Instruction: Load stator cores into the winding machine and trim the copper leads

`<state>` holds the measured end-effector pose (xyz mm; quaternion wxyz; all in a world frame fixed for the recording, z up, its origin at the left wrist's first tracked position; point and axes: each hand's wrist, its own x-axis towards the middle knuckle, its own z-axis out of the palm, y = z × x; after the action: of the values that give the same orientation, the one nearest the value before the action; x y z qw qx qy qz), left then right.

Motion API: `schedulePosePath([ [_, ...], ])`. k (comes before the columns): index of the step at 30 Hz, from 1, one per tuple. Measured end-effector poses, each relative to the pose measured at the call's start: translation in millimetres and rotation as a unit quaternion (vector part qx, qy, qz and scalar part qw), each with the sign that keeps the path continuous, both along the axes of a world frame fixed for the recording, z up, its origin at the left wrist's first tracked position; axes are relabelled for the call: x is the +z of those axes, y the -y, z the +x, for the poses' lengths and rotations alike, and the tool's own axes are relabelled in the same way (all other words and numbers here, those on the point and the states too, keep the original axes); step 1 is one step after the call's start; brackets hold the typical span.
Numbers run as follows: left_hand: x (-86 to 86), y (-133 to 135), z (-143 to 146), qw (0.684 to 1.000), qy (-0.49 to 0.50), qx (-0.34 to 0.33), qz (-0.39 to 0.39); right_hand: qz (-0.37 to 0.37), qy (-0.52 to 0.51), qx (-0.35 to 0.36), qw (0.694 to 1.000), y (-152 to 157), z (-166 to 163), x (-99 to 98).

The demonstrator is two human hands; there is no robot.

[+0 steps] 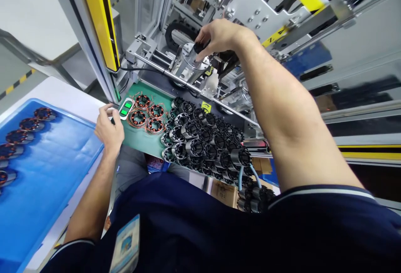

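Factory workstation seen from above: a green-topped bench (140, 139) runs along the front of a grey metal machine framed by yellow-and-black guard posts (100, 18). The right hand (219, 36) reaches into the machine, its fingers pinched narrow on a small black cylindrical part (198, 48) that sits on top of a round silver metal fixture (192, 57). The left hand (108, 126) rests at the bench's near edge, fingers loosely curled, its thumb just beside a small white control box with green lit buttons (126, 108); whether it presses one cannot be told. Beside the box lie copper-wound stator rings with orange wire (147, 114), and next to them a dense cluster of black-and-silver slotted cylindrical cores (203, 139). To the left, a blue plastic tray (50, 172) carries a row of further wound stators along its far edge. Good practice, as a judgement: seat the black part square on the fixture, and draw the fingers clear of the machine before any button is touched. Legible writing is scant: a yellow label (275, 35) on the machine shows a "Z"; the badge on the person's chest is unreadable.
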<state>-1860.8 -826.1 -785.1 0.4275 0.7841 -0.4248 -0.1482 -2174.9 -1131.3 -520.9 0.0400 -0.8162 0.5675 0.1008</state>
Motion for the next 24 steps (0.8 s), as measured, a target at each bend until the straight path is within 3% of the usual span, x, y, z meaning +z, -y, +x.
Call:
schedulePosePath([
  [6,-2.8,0.7,0.0,1.0,-0.009,-0.007,-0.01,0.011,-0.071,0.013,0.997,-5.9,16.0,20.1],
  [9,-7.8,1.9,1.3,1.0,0.009,-0.004,-0.027,0.015,0.09,0.071,0.993,9.3,28.3,19.1],
  [12,-11.0,1.1,2.5,0.998,0.009,0.001,-0.054,-0.025,0.303,0.086,0.949,28.0,39.1,-16.8],
  [15,-11.6,-0.7,3.0,0.997,0.011,0.008,-0.071,-0.019,0.295,0.036,0.955,45.2,41.9,-67.7],
  [17,-11.5,-1.3,2.8,0.998,0.009,0.01,-0.069,0.008,0.285,0.05,0.957,59.9,36.4,-90.9],
  [21,-12.6,-0.8,2.8,0.998,0.007,0.011,-0.055,-0.001,0.332,0.071,0.941,91.5,19.5,-107.6],
  [24,-13.5,-0.7,4.4,0.999,0.017,0.011,-0.047,-0.017,0.341,0.064,0.938,93.7,21.0,-117.6],
])
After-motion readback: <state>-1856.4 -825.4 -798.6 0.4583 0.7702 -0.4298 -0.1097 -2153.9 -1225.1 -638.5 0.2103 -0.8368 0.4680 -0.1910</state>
